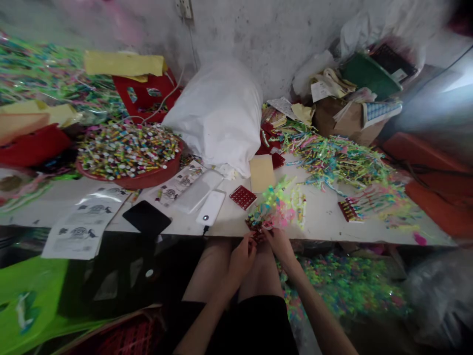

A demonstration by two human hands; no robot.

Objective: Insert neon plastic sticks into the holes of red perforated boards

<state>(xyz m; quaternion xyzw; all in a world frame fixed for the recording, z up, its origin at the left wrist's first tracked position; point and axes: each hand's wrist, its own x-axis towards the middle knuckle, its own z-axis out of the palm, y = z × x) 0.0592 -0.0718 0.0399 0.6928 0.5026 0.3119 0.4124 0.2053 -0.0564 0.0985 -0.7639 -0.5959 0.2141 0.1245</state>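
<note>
Worker is seated at a long pale table (320, 222), both hands at its front edge, above the knees. The object being worked on, a small red card (255, 234), lies between the two hands at that edge, partly covered by fingers. Left hand (242, 255): fingers bent and closed on the card's near left side. Right hand (280, 245): thumb and forefinger bent close at the card's right side, beside the streamers (278, 207); whether they pinch the card or a streamer cannot be told from here.

Step in hand, in my judgement: fine finger work setting streamer-tipped pieces into the card. A filled card (346, 210), with tubes and streamers fanning from it, lies to the right and supports that reading. A spare red card (243, 197), dotted with pale holes, lies flat just beyond the hands, near a yellow card (262, 173). Loose pieces (298, 204) lie within reach of the right hand.

The next move, as I judge it, calls for the left hand to steady the card while the right places one piece precisely, without snagging the neighbouring streamers.
</note>
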